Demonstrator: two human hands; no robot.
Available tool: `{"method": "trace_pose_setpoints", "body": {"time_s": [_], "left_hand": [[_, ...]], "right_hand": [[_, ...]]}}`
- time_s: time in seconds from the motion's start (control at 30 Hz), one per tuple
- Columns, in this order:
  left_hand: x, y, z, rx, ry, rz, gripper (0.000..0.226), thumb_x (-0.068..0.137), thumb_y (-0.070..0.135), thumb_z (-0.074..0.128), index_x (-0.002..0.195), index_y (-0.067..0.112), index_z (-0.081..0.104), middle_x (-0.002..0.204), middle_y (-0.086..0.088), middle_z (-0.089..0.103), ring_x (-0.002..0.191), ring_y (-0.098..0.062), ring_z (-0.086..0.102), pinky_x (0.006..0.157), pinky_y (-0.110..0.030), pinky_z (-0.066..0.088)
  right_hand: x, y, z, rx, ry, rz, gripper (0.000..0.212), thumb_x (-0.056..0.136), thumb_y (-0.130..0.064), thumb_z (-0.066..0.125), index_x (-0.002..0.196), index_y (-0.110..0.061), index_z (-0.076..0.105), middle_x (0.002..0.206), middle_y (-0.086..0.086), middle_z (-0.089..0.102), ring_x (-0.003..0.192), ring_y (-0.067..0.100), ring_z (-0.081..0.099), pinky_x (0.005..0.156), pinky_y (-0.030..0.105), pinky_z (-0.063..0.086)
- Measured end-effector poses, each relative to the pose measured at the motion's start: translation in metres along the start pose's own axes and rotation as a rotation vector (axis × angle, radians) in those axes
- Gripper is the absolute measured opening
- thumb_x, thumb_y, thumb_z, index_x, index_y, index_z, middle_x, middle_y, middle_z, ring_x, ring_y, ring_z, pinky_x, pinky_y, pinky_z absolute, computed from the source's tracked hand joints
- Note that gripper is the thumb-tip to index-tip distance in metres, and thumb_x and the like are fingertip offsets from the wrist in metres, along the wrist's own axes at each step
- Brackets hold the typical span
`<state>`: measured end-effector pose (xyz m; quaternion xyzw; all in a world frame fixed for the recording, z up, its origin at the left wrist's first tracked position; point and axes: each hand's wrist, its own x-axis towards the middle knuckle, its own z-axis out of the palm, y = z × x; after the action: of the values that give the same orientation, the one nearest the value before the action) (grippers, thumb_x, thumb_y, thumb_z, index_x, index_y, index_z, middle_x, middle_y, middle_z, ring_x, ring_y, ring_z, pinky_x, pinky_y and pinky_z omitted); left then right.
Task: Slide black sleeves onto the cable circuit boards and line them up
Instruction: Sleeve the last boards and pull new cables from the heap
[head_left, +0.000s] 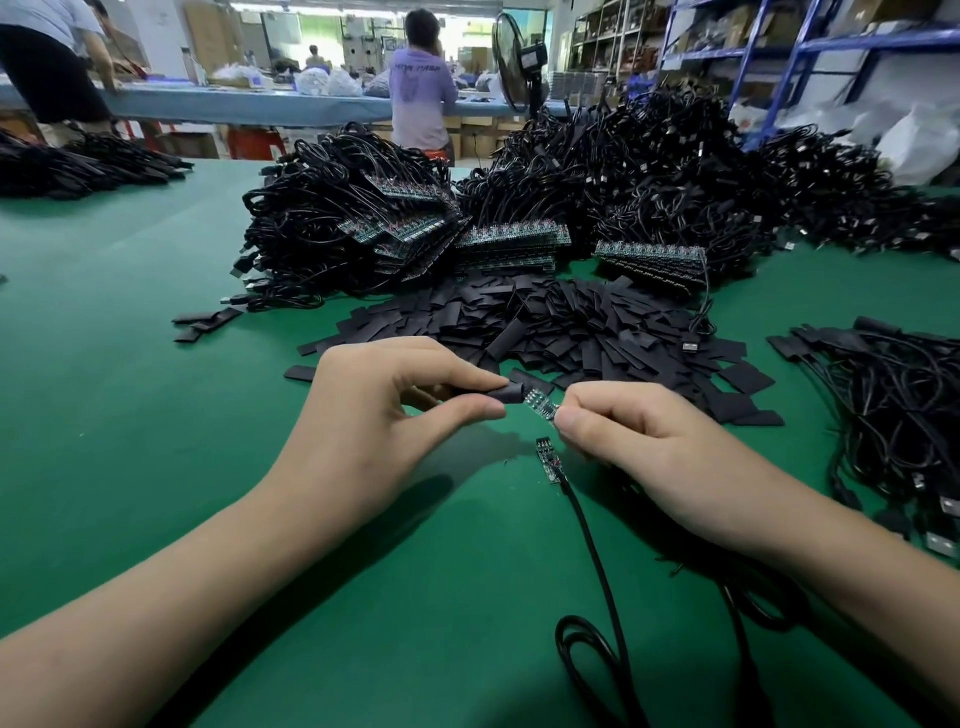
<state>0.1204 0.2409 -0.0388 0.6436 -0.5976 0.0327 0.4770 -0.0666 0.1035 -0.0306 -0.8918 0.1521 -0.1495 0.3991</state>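
Black sleeve (503, 395) one, left hand (374, 410); board (540, 408) one, right hand (649, 441).

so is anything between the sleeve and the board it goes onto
Nothing visible. The sleeve in the left hand is right at the bare end of the board; the right hand pinches its other end, which may limit the slide.

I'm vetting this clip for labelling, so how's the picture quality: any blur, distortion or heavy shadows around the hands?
Head view: sharp where the left hand pinches the black sleeve and the right hand holds the circuit board; soft shadows lie on the green table under both forearms; wide-angle distortion tilts the blue shelving top right; the far background is bright and hazy.
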Motion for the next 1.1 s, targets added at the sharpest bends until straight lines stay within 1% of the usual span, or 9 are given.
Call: {"method": "trace_pose_setpoints", "body": {"time_s": [0.13, 0.2, 0.3, 0.43, 0.63, 0.77, 0.9, 1.0, 1.1], "left_hand": [[0.000, -0.001, -0.001, 0.041, -0.034, 0.047, 0.015, 0.080, 0.031, 0.081, 0.094, 0.027, 0.083, 0.085, 0.015, 0.074, 0.079, -0.008, 0.069, 0.074, -0.018, 0.053], [0.000, -0.002, -0.004, 0.090, -0.068, 0.101, 0.017, 0.081, 0.033, 0.080, 0.097, 0.027, 0.082, 0.088, 0.015, 0.074, 0.078, -0.008, 0.069, 0.075, -0.025, 0.054], [0.001, -0.003, -0.007, 0.147, -0.129, 0.185, 0.019, 0.084, 0.033, 0.077, 0.100, 0.026, 0.082, 0.093, 0.012, 0.072, 0.077, -0.008, 0.068, 0.073, -0.032, 0.056], [0.004, -0.005, -0.007, 0.178, -0.180, 0.264, 0.018, 0.084, 0.023, 0.080, 0.102, 0.021, 0.082, 0.095, 0.009, 0.073, 0.081, -0.007, 0.069, 0.074, -0.028, 0.056], [0.004, -0.010, -0.008, 0.261, -0.145, 0.331, 0.016, 0.087, 0.029, 0.080, 0.103, 0.027, 0.082, 0.096, 0.013, 0.072, 0.083, -0.005, 0.064, 0.075, -0.025, 0.053], [0.005, -0.014, -0.008, 0.338, -0.137, 0.380, 0.018, 0.086, 0.028, 0.080, 0.104, 0.027, 0.081, 0.096, 0.012, 0.071, 0.083, -0.011, 0.062, 0.076, -0.029, 0.051], [0.002, -0.011, -0.006, 0.231, -0.157, 0.329, 0.019, 0.090, 0.035, 0.078, 0.106, 0.025, 0.080, 0.097, 0.012, 0.070, 0.086, -0.005, 0.065, 0.077, -0.029, 0.054], [0.000, -0.008, -0.003, 0.180, -0.192, 0.321, 0.020, 0.091, 0.033, 0.076, 0.107, 0.022, 0.080, 0.098, 0.010, 0.070, 0.087, -0.005, 0.067, 0.076, -0.031, 0.056], [-0.001, -0.003, 0.001, 0.174, -0.204, 0.338, 0.019, 0.090, 0.032, 0.078, 0.106, 0.023, 0.079, 0.096, 0.011, 0.070, 0.087, -0.003, 0.065, 0.075, -0.029, 0.055]], "right_hand": [[-0.002, -0.003, -0.001, -0.042, -0.034, -0.001, 0.041, 0.106, -0.030, 0.052, 0.069, -0.016, 0.042, 0.064, -0.008, 0.034, 0.059, 0.007, 0.032, 0.058, 0.033, 0.026], [-0.003, -0.005, -0.002, -0.073, -0.058, -0.012, 0.039, 0.105, -0.030, 0.052, 0.070, -0.013, 0.045, 0.065, -0.007, 0.035, 0.062, 0.008, 0.034, 0.060, 0.035, 0.028], [-0.004, -0.006, -0.003, -0.146, -0.090, -0.025, 0.037, 0.104, -0.030, 0.053, 0.073, -0.010, 0.049, 0.065, -0.005, 0.037, 0.061, 0.005, 0.034, 0.058, 0.029, 0.028], [-0.004, -0.007, -0.003, -0.185, -0.085, -0.013, 0.036, 0.103, -0.032, 0.055, 0.072, -0.013, 0.051, 0.063, -0.006, 0.037, 0.059, 0.004, 0.033, 0.056, 0.025, 0.029], [-0.003, -0.004, -0.006, -0.119, -0.066, 0.041, 0.039, 0.103, -0.035, 0.052, 0.071, -0.014, 0.046, 0.064, -0.008, 0.034, 0.059, 0.006, 0.031, 0.056, 0.029, 0.025], [-0.002, -0.003, -0.005, -0.119, -0.056, 0.045, 0.040, 0.104, -0.035, 0.051, 0.070, -0.015, 0.044, 0.063, -0.009, 0.033, 0.058, 0.005, 0.031, 0.056, 0.028, 0.025], [-0.003, -0.002, -0.004, -0.157, -0.059, 0.013, 0.037, 0.102, -0.036, 0.052, 0.071, -0.017, 0.049, 0.064, -0.009, 0.036, 0.060, 0.005, 0.033, 0.057, 0.028, 0.027], [-0.003, -0.003, -0.002, -0.119, -0.074, -0.005, 0.035, 0.103, -0.035, 0.053, 0.072, -0.020, 0.052, 0.064, -0.006, 0.038, 0.060, 0.006, 0.034, 0.057, 0.027, 0.028], [-0.004, -0.003, 0.002, -0.074, -0.080, -0.033, 0.033, 0.103, -0.035, 0.055, 0.072, -0.025, 0.058, 0.067, 0.007, 0.049, 0.062, 0.018, 0.042, 0.060, 0.036, 0.034]]}}
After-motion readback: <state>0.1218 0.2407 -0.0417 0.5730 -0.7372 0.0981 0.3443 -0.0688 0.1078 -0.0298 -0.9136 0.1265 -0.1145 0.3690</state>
